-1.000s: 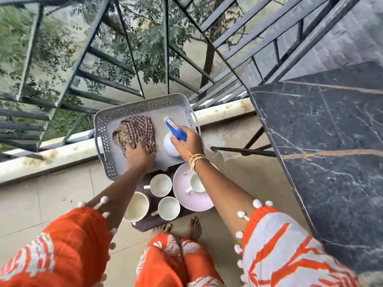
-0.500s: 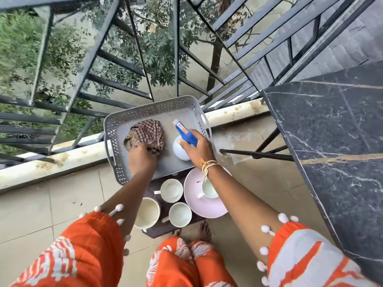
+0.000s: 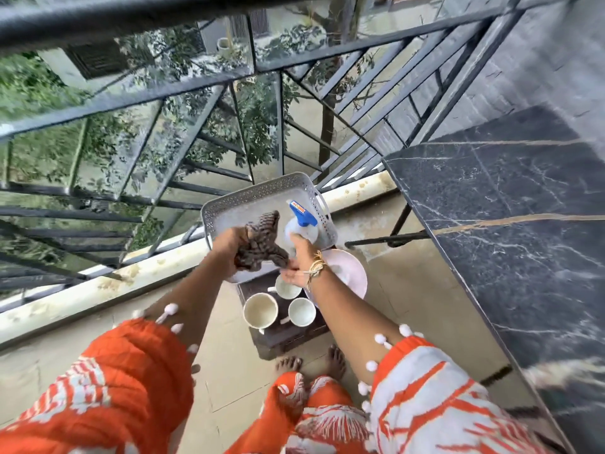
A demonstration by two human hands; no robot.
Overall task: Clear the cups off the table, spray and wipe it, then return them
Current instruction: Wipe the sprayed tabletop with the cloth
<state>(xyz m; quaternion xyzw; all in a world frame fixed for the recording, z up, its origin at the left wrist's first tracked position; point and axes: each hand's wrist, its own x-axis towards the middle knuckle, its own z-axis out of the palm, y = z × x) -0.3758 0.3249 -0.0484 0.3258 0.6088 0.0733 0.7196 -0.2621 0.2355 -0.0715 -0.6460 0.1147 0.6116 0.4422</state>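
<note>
so the left hand (image 3: pixel 234 245) now has the checked cloth (image 3: pixel 262 244) bunched up in its grip and lifted clear of the grey tray (image 3: pixel 248 194), where a second ago it was only pressing on it flat in the tray; the right hand (image 3: pixel 299 262) has pulled the spray bottle (image 3: pixel 301 226) up off the tray floor too, gripping it lower on the body; both hands sit closer together now, cloth nearly touching the bottle; the head has come up, with more railing in view

Right hand (image 3: pixel 299 257) fingers blurred
</note>
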